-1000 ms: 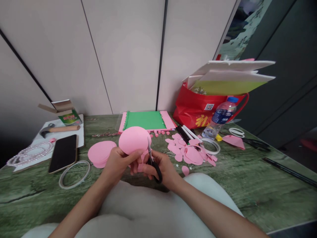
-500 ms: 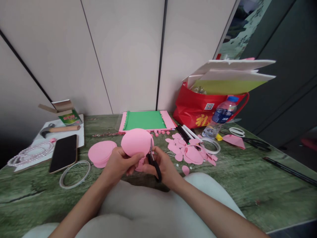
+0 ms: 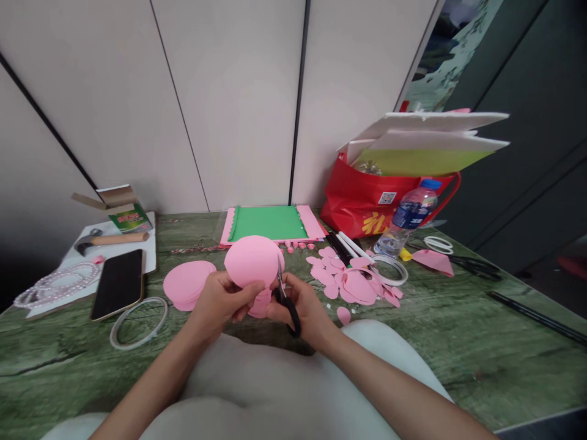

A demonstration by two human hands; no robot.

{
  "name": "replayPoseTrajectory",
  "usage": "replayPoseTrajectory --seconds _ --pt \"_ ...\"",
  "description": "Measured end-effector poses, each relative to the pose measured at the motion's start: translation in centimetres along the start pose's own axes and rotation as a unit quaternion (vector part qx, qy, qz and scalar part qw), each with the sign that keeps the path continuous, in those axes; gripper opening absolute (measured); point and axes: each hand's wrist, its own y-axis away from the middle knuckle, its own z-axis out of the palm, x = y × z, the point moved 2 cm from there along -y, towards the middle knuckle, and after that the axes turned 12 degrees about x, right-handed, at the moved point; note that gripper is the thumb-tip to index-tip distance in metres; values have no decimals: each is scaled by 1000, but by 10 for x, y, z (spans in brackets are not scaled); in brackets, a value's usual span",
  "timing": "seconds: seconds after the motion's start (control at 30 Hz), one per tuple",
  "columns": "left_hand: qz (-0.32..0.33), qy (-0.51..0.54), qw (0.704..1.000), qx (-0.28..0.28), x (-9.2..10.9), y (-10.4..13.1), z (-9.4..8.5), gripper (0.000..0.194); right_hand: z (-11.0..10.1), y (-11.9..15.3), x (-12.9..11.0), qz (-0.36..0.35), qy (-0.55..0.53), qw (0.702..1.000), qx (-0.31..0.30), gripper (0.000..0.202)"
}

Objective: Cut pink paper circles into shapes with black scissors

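Pinched at its lower edge, a round pink paper disc (image 3: 251, 261) is held up by my left hand (image 3: 224, 300). My right hand (image 3: 305, 310) grips black-handled scissors (image 3: 288, 308), their blades pointing upward at the disc's right edge. A narrow pink strip shows just right of the blades. Below the disc, more pink paper (image 3: 260, 304) is partly hidden by my hands. To the left lies a stack of pink paper discs (image 3: 187, 282). Pink paper offcuts (image 3: 358, 284) and small petal-shaped pieces are heaped to the right.
A green sheet (image 3: 270, 222) lies at the back. Rightward stand a red bag (image 3: 351, 198) and a water bottle (image 3: 409, 217), near tape (image 3: 389, 270) and pens (image 3: 351, 244). At left are a phone (image 3: 118, 284), hammer (image 3: 114, 239), tape roll (image 3: 140, 322), bead strings (image 3: 59, 284) and small box (image 3: 131, 217).
The scissors and right hand have shifted very slightly along the disc's right edge. The disc sits a touch higher; everything else looks the same.
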Motion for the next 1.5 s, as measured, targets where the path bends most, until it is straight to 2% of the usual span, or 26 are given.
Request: replayPoseTrajectory --seconds 0.47,0.67,0.97,1.5 --pt "-21 62 997 -32 7 2 3 26 -1 0 4 6 22 1000 11 37" --pt "-17 40 999 16 3 0 0 33 0 1 3 25 33 999 4 40" --pt "-20 23 999 -15 -2 -1 -1 29 -1 0 2 -9 10 1000 4 51" --pt "-10 21 1000 -12 -1 -1 -2 27 -1 -1 2 -14 10 1000 -8 49"
